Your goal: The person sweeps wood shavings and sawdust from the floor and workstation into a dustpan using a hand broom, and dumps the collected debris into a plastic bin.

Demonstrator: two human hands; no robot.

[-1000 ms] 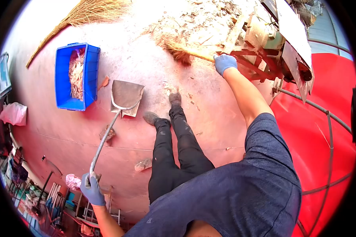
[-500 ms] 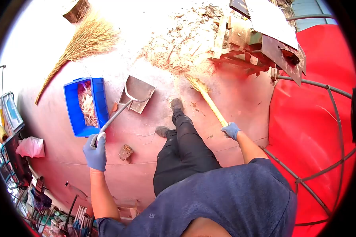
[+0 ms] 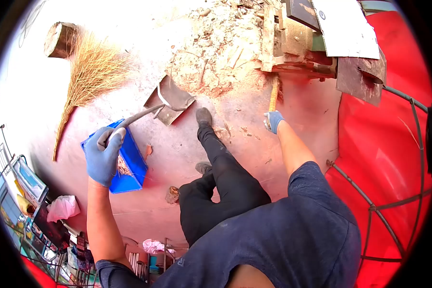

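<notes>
My left hand [image 3: 103, 156], in a blue-grey glove, is closed round the end of the dustpan's long metal handle. The dustpan [image 3: 173, 98] lies on the floor beside the edge of a pile of wood chips and sawdust [image 3: 221, 57]. My right hand [image 3: 274, 122], gloved too, grips a short broom [image 3: 274, 96] by its pale handle. The broom's head is partly hidden beneath the wooden frame of a machine. Below my left forearm and glove, a blue bin [image 3: 138, 165] with shavings inside is partly covered.
A large twig broom [image 3: 93, 72] lies at the upper left by a log [image 3: 60, 40]. The machine [image 3: 297, 41] stands upper right, beside red sheeting [image 3: 384, 144] and metal bars. A wood chunk [image 3: 172, 195] is near my legs; racks and a pink bag [image 3: 63, 208] are lower left.
The dustpan has come closer to the chip pile, with my left hand raised over the bin. My right hand first drew the broom back, then pushed it forward towards the machine. My feet have stepped.
</notes>
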